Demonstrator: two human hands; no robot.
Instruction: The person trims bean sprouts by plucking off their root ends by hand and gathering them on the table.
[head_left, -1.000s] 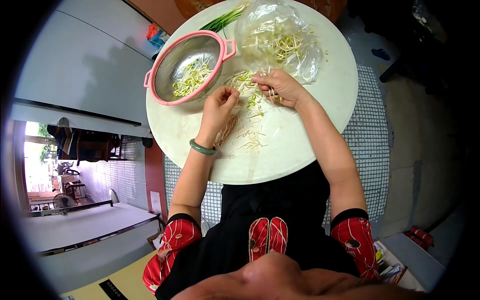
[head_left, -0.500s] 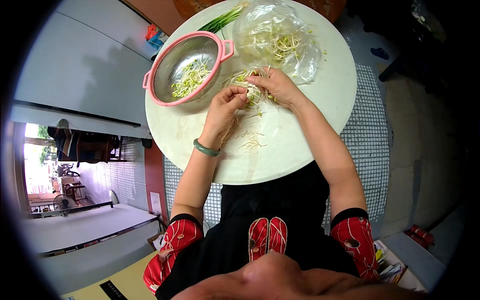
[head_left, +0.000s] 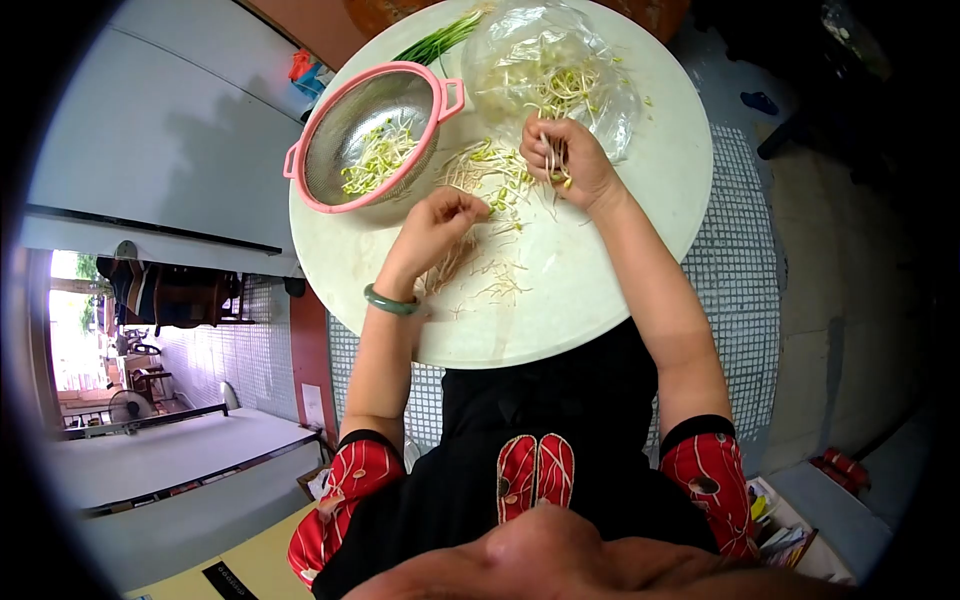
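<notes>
My right hand [head_left: 578, 165] is closed around a small bunch of bean sprouts [head_left: 554, 163], whose stems hang out between the fingers. It is raised just in front of the clear plastic bag [head_left: 500, 75]. My left hand [head_left: 437, 228], a green bangle on its wrist, has its fingertips pinched together at the near edge of a loose sprout pile [head_left: 492, 160]. Whatever those fingertips hold is too small to make out. Thin root ends [head_left: 500, 283] lie scattered near my left hand. Further left stands a pink-rimmed mesh colander [head_left: 437, 120] with sprouts [head_left: 380, 160] inside.
Everything rests on a round white table [head_left: 600, 285]. Long green stalks [head_left: 440, 43] lie at its far edge, behind the colander. More sprouts [head_left: 568, 90] sit in the bag. A dark slipper [head_left: 760, 103] is on the floor at the right.
My hands have moved apart. The right has drawn away from the pile towards the bag, fingers curled round sprouts; the left has shifted slightly left and nearer to me.
</notes>
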